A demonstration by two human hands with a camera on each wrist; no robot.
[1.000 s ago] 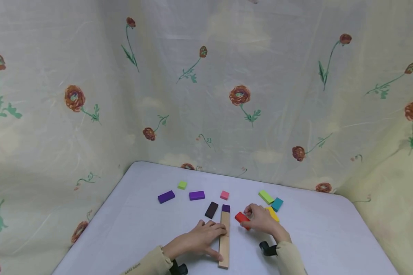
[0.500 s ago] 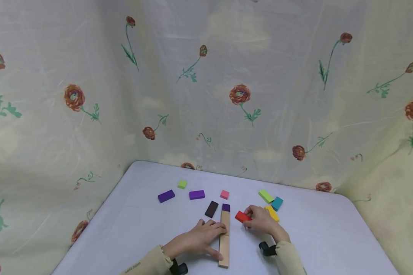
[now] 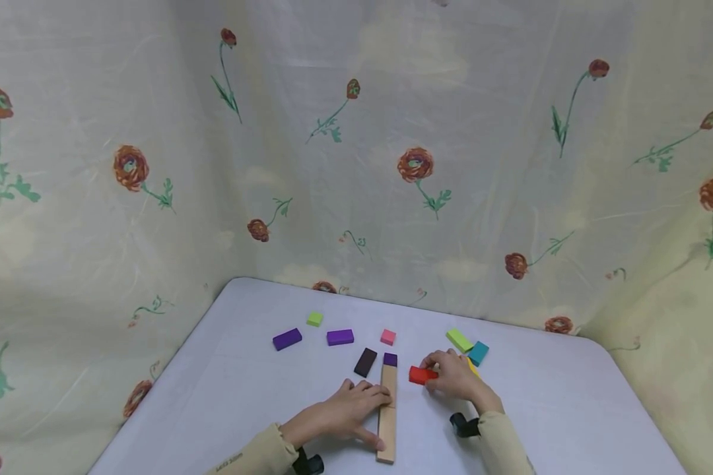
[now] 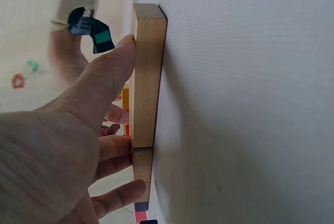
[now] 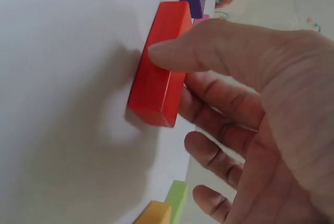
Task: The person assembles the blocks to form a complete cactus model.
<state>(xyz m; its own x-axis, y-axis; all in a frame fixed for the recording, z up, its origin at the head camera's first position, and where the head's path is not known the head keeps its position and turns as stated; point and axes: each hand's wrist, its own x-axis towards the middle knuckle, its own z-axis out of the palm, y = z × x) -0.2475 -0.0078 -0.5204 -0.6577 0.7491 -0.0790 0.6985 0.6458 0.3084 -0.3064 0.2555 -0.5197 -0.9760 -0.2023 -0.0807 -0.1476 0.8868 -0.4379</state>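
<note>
My left hand (image 3: 354, 410) lies along a line of two plain wooden blocks (image 3: 386, 432), with a purple block (image 3: 390, 359) at its far end. In the left wrist view, the thumb rests on the edge of the nearer wooden block (image 4: 147, 78), and the fingers touch along the line near the seam. My right hand (image 3: 454, 377) pinches a red block (image 3: 422, 375) between thumb and fingers, just right of the line. The right wrist view has the thumb across the red block (image 5: 162, 67), fingers behind it, its far end close to the purple block (image 5: 193, 0).
A dark brown block (image 3: 365, 362) lies left of the line. Farther back are a pink block (image 3: 388, 337), two purple blocks (image 3: 340, 338) and a small green block (image 3: 314, 319). Beyond the right hand lie green (image 3: 459, 340), teal (image 3: 478, 353) and partly hidden yellow (image 3: 473, 367) blocks.
The red block has turned from slanted to nearly crosswise in my right hand, its near end swinging away from me. My left hand has stayed on the wooden blocks.
</note>
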